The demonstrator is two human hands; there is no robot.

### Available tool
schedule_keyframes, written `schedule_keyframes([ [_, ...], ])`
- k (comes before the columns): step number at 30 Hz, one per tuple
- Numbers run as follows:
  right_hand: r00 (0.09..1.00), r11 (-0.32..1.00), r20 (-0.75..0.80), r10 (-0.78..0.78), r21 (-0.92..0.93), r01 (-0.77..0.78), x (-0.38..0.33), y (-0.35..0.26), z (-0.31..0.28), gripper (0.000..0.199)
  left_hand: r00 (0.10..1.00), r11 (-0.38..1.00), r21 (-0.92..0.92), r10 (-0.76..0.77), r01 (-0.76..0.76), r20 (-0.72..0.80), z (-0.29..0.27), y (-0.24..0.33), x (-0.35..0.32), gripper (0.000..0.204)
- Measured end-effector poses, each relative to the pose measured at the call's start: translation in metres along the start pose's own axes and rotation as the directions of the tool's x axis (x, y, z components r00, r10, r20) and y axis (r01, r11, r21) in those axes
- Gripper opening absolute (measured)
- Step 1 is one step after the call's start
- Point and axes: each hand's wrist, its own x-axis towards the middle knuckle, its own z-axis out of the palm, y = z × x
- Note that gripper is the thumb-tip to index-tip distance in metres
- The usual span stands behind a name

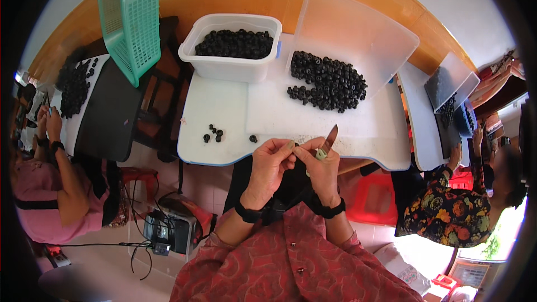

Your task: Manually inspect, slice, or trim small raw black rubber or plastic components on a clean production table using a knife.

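Observation:
In front of my chest, over the table's near edge, my two hands meet at the fingertips. My right hand (323, 172) is closed around the pale handle of a small knife (331, 138), its blade pointing up and away. With finger and thumb my left hand (267, 172) pinches a small black part (296, 145), mostly hidden by the fingertips. Close beyond my left hand lies a single black round part (253, 138). Several more loose black parts (218, 133) are on the table to the left.
A white tub (232, 70) full of black parts stands at the back. Right of it, a pile of black parts (330, 81) spills from a tipped clear bin (358, 22). A green basket (140, 28) stands far left. Other people sit working on both sides, near a red stool (373, 198).

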Motion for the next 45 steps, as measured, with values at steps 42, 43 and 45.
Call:
schedule_keyframes([
  [42,0.88,0.452,0.226,-0.419,-0.788,0.417,-0.027,0.0,0.02,0.043,0.988,0.982,-0.167,0.105,-0.085,0.11,-0.007,0.019,-0.036,0.004],
  [43,0.88,0.452,0.224,-0.42,-0.789,0.416,-0.027,-0.001,0.019,0.043,0.987,0.987,-0.126,0.111,-0.095,0.119,-0.01,0.019,-0.035,0.004],
  [45,0.875,0.434,0.243,-0.418,-0.793,0.428,-0.028,-0.002,0.018,0.039,0.984,0.991,-0.083,0.116,-0.105,0.132,-0.014,0.02,-0.034,0.005],
])
